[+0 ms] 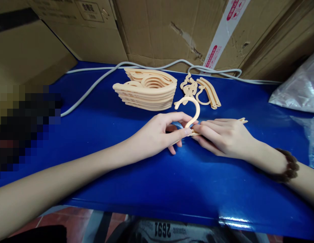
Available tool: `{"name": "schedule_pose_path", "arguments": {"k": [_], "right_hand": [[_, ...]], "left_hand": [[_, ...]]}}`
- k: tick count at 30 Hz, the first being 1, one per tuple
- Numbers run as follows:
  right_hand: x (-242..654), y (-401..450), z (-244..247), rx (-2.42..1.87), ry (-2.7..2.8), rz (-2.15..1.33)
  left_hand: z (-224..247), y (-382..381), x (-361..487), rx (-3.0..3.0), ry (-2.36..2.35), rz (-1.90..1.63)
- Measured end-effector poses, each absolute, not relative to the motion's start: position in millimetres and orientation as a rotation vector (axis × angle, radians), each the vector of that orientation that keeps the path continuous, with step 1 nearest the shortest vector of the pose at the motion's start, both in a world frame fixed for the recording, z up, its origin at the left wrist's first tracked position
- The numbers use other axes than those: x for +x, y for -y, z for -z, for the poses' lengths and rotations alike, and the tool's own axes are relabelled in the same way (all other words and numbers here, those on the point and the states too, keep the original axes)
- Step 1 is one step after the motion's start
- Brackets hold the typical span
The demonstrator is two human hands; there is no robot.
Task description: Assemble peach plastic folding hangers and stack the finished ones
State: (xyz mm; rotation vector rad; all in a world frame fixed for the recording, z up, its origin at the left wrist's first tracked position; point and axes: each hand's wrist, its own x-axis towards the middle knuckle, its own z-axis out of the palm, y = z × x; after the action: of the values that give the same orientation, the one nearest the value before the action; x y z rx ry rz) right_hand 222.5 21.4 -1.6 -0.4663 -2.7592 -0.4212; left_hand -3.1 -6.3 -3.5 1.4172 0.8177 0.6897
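Note:
Both hands hold a cream plastic folding hanger [197, 109] just above the blue table, its hook pointing up and curving to the left. My left hand [163, 131] pinches it at the base of the hook between thumb and fingers. From the right, my right hand [224, 136] wraps its fingers over one arm of the hanger; the tip of that arm sticks out past the knuckles. The hanger's middle is mostly hidden by fingers. Behind the hands stands a stack of folded cream hangers [146, 91]. Loose hooks [189, 86] and loose hanger arms [209, 92] lie right of it.
The blue table [146, 189] has a grey cable [96, 89] running along its back. Cardboard boxes [159, 30] stand behind and at the left [25, 50]. A clear plastic bag [298, 87] lies at the right. A dark, pixelated area covers the left edge.

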Motion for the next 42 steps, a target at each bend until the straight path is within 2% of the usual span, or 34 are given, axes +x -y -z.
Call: {"name": "schedule_pose_path", "arguments": {"k": [42], "right_hand": [[222.1, -20.8, 1.4, -0.52, 2.833, 0.319]], "left_hand": [[0.0, 9.5, -2.6, 1.647, -0.834, -0.613]]}}
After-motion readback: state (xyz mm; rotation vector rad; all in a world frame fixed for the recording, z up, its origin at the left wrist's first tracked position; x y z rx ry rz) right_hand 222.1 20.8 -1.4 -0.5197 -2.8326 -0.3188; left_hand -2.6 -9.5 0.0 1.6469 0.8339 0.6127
